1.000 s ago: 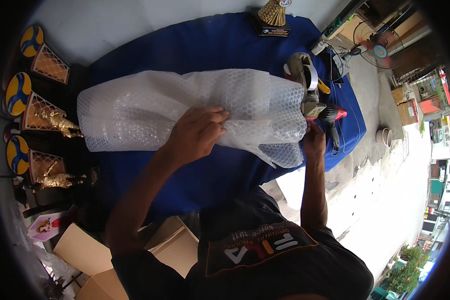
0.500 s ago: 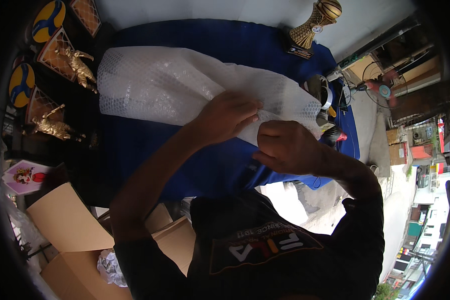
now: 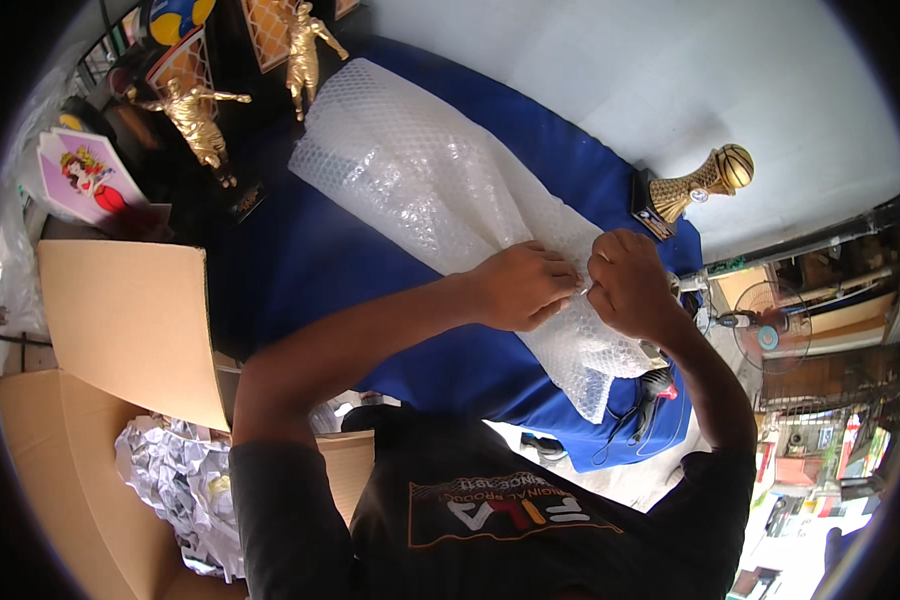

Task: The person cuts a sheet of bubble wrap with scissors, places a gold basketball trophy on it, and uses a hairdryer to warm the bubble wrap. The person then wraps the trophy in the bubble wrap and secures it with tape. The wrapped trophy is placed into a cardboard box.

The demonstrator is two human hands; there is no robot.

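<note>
Both hands meet on the bubble wrap (image 3: 450, 190): left hand (image 3: 525, 285) fingers curled, pinching its edge; right hand (image 3: 630, 285) fingertips pressed together on the same edge, touching the left. The wrap lies across the blue table cover (image 3: 300, 260), its far end near the gold figure trophies (image 3: 195, 115). Risk, as I judge: the slick film slips the pinch or tears; a tug could knock the basketball trophy (image 3: 695, 190) just beyond the wrap.

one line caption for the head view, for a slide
Left hand and right hand pinch bubble wrap on a blue table beside gold trophies.
</note>
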